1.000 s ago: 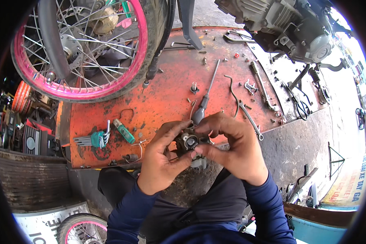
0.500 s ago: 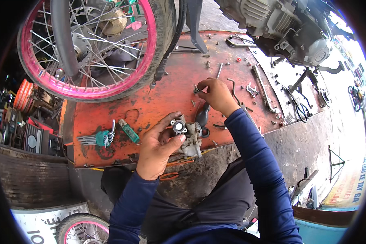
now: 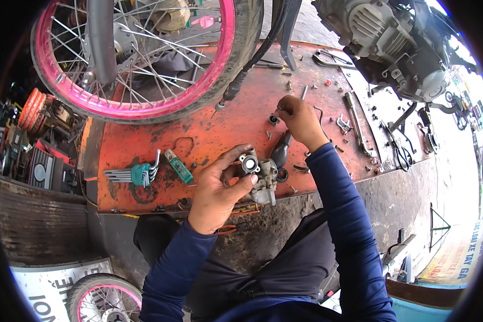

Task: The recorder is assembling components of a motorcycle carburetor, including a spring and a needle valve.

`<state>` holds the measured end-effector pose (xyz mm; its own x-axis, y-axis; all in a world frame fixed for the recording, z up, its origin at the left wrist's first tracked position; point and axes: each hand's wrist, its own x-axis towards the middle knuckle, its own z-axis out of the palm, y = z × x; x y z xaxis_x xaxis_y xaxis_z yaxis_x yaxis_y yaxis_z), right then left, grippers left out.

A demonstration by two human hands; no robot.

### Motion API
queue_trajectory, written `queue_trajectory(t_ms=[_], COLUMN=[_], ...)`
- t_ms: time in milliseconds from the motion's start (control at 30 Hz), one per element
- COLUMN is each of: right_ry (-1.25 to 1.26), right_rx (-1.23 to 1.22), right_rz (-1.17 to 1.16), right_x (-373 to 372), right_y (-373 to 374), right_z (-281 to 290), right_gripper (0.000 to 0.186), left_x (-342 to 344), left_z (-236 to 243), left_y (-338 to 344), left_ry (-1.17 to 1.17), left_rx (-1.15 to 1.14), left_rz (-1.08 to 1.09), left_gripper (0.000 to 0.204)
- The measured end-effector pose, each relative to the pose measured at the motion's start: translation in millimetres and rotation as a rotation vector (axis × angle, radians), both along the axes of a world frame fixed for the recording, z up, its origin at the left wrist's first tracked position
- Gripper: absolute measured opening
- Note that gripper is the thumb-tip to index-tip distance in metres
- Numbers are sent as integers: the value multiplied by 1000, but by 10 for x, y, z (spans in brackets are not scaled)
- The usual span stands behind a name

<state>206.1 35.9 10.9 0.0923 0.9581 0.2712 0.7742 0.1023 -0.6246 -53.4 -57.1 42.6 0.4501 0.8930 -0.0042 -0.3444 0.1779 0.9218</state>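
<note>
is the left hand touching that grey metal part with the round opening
Touching: the head view shows the left hand wrapped around the grey metal part, its thumb lying against it just below the round opening.

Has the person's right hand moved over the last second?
Yes, forward: from the near side of the screwdriver handle, the right hand has reached out over the shaft.

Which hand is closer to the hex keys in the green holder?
Left. The left hand, holding a metal part, is to the right of the hex keys; the right hand is farther right and farther forward.
</note>
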Motion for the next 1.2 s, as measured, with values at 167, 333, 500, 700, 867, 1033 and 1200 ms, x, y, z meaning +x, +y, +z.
queue_trajectory(t_ms=[167, 333, 500, 700, 867, 1033, 1200], right_ry=[283, 576, 498, 288, 816, 86, -32], right_rx=[84, 24, 120, 335, 310, 392, 457], right_rz=[99, 125, 57, 128, 109, 356, 408], right_x=[273, 83, -34, -309, -662, -585, -666], right_y=[-40, -354, -787, -1247, -1543, -1575, -1547], right_z=[-37, 228, 546, 774, 938, 1015, 1054], right_gripper=[17, 21, 20, 12, 20, 29, 34], left_x=[41, -16, 25, 50, 28, 29, 74], left_z=[11, -6, -2, 105, 146, 154, 221], left_y=[8, 3, -29, -91, -96, -96, -135], left_ry=[-1, 39, 21, -55, -162, -196, -104], left_rx=[-4, 19, 2, -20, -178, -205, -195], left_rz=[-30, -12, -21, -55, -122, -138, -78], left_gripper=[55, 55, 57, 61, 56, 54, 60])
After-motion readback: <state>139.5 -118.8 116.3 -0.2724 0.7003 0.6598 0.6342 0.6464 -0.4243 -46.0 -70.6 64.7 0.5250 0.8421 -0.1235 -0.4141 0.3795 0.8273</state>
